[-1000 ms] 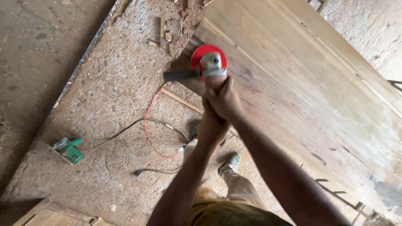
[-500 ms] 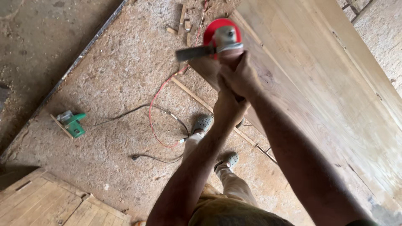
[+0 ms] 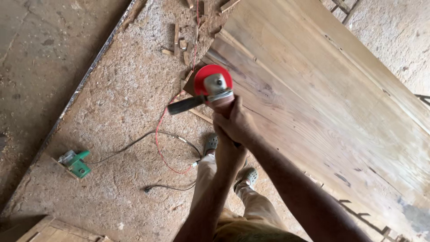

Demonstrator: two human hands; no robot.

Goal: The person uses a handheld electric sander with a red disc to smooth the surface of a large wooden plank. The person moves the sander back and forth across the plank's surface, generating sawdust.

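Observation:
An angle grinder [image 3: 215, 92] with a round red guard and a black side handle [image 3: 184, 105] rests at the near corner of a large wooden panel [image 3: 322, 98]. My right hand [image 3: 235, 123] wraps the grinder's body just behind its grey head. Directly below and behind it, my left hand [image 3: 227, 150] is closed on the rear of the same tool, partly hidden by my right hand. The black side handle sticks out to the left with no hand on it.
The floor [image 3: 116, 116] is covered in sawdust. A green power tool [image 3: 76, 162] lies at the left, with black and red cables [image 3: 163, 148] looping toward my feet. Wood offcuts [image 3: 178, 42] lie near the panel's far corner. Pale boards [image 3: 58, 231] show at the bottom left.
The grinder and both hands have drawn back toward me and down along the panel's near edge, from the far corner. My view has shifted with them.

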